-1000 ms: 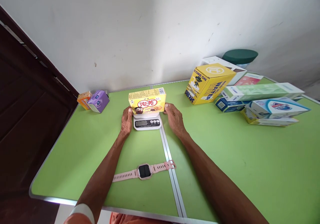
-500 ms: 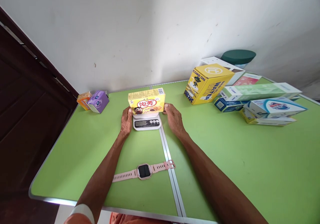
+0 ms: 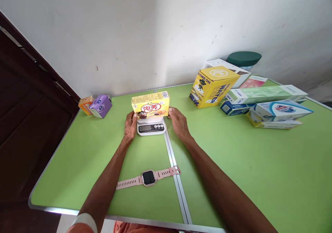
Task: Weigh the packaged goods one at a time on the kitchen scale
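A yellow snack box (image 3: 150,107) with red lettering rests on a white digital kitchen scale (image 3: 151,127), covering most of its weighing plate. My left hand (image 3: 130,125) grips the box's left end, thumb toward me. At the other end, my right hand (image 3: 178,123) holds the right edge with its thumb, the fingers partly hidden behind. The scale's display looks blank. Closer to me, a smartwatch (image 3: 148,178) with a pink strap lies stretched out on the table, its left tip reaching my left forearm.
An orange box (image 3: 86,105) and a purple box (image 3: 101,106) stand at the back left of the green table (image 3: 218,177). At the back right are a yellow box (image 3: 213,87), a long green box (image 3: 268,93), a white-and-blue box (image 3: 283,110) and a dark green lid (image 3: 243,58).
The view has shifted very slightly. Both hands stay at the ends of the snack box, which remains on the scale.
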### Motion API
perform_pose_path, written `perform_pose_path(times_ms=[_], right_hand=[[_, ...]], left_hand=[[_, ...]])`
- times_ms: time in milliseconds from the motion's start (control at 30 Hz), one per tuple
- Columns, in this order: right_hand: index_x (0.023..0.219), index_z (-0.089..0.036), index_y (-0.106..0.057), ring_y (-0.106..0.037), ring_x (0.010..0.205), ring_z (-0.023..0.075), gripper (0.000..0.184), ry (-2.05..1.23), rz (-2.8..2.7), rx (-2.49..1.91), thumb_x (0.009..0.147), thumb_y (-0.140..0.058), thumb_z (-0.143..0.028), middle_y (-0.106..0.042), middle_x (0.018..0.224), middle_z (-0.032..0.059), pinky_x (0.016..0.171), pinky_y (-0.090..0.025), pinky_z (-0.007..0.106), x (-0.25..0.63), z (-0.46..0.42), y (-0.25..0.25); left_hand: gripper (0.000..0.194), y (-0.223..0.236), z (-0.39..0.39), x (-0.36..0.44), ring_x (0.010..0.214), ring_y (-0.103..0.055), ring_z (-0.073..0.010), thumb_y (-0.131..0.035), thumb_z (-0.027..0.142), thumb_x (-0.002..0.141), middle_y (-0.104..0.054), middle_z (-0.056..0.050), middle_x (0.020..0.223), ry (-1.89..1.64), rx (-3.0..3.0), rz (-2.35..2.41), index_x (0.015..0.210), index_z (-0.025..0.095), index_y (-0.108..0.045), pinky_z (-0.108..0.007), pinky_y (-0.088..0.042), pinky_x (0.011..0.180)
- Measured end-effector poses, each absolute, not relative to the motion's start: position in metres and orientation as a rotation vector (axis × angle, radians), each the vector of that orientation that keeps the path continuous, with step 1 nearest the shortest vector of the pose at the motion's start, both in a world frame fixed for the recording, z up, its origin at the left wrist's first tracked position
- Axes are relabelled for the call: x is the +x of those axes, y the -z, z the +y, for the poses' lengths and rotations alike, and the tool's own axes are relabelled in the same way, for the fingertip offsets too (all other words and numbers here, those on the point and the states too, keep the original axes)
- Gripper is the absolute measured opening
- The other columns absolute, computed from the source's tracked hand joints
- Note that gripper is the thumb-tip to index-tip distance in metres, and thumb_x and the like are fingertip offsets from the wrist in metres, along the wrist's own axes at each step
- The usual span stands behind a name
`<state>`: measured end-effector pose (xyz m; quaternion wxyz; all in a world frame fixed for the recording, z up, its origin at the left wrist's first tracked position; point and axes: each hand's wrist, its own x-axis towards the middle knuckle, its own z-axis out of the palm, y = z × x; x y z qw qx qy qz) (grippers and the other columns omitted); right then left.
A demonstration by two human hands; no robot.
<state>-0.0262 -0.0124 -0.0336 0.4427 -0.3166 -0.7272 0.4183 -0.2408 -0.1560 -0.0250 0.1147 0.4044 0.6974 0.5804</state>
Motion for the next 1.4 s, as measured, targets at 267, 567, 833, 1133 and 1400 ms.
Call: perform_pose_path(times_ms=[267, 567, 833, 1133, 1400], right_hand=[[0.13, -0.028, -0.077, -0.074, 0.13, 0.0381, 0.073, -1.212, -1.691, -0.789, 0.106, -0.046, -0.089, -0.079, 0.14, 0.0176, 0.112, -0.065, 0.06, -0.028, -0.016, 0.029], [0.135, -0.027, -0.079, -0.075, 0.133, 0.0389, 0.072, -1.206, -1.728, -0.726, 0.106, -0.051, -0.086, -0.079, 0.146, 0.0176, 0.115, -0.064, 0.058, -0.026, -0.02, 0.02], [0.135, -0.025, -0.08, -0.076, 0.126, 0.0379, 0.081, -1.157, -1.687, -0.711, 0.102, -0.051, -0.094, -0.081, 0.14, 0.0172, 0.102, -0.067, 0.052, -0.028, -0.017, 0.024], [0.127, -0.023, -0.079, -0.078, 0.119, 0.0363, 0.078, -1.146, -1.658, -0.731, 0.104, -0.049, -0.091, -0.083, 0.135, 0.0163, 0.092, -0.067, 0.049, -0.018, -0.025, 0.01], [0.125, -0.025, -0.079, -0.077, 0.11, 0.0328, 0.066, -0.896, -1.585, -0.886, 0.109, -0.051, -0.083, -0.084, 0.129, 0.0109, 0.094, -0.067, 0.049, 0.085, -0.023, -0.018]], left_hand=[[0.08, 0.025, -0.154, -0.237, 0.13, -0.075, -0.0375, -0.069, 0.089, 0.093, -0.074, -0.02, 0.142, -1.695, 1.173, 1.991, 0.134, 0.021, -0.074, -0.056, -0.062, 0.116], [0.078, 0.032, -0.15, -0.241, 0.129, -0.075, -0.034, -0.078, 0.084, 0.091, -0.072, -0.018, 0.142, -1.702, 1.192, 1.949, 0.138, 0.022, -0.071, -0.052, -0.064, 0.112], [0.074, 0.03, -0.148, -0.24, 0.128, -0.075, -0.0339, -0.083, 0.079, 0.088, -0.071, -0.016, 0.142, -1.692, 1.245, 2.01, 0.135, 0.023, -0.072, -0.051, -0.065, 0.11], [0.058, -0.009, -0.153, -0.225, 0.115, -0.075, -0.0311, -0.079, 0.072, 0.095, -0.076, -0.014, 0.124, -1.688, 1.474, 2.172, 0.124, 0.021, -0.077, -0.045, -0.067, 0.091], [0.046, -0.039, -0.129, -0.145, 0.101, -0.078, -0.0247, -0.085, 0.047, 0.098, -0.081, -0.01, 0.125, -1.547, 1.759, 1.952, 0.136, 0.023, -0.074, -0.04, -0.068, 0.085]])
